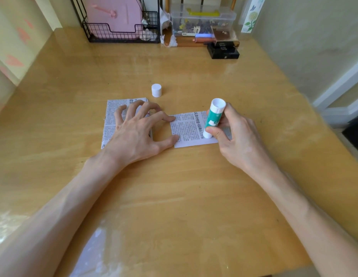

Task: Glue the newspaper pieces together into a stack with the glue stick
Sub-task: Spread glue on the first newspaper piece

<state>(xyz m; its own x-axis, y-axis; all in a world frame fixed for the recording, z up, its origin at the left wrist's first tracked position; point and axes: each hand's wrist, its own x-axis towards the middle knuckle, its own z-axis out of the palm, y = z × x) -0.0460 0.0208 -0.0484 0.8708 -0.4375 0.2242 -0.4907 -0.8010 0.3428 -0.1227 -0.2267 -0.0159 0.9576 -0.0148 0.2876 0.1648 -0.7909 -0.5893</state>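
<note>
A newspaper piece point(189, 129) lies flat on the wooden table point(174, 186) at the middle. My right hand point(234, 134) grips a green and white glue stick point(213, 118), held upside down with its lower end on the right part of that piece. My left hand point(140, 128) is spread, its index fingertip and thumb tip pressing the piece's left edge. Under the left hand lies a stack of newspaper pieces point(114, 118), partly hidden. The glue stick's white cap point(156, 90) stands behind the papers.
At the table's back stand a black wire rack point(106, 35) with a pink item, a clear plastic box point(202, 21) of small things, and black boxes point(223, 50). A wall runs along the right, and the table edge is near me.
</note>
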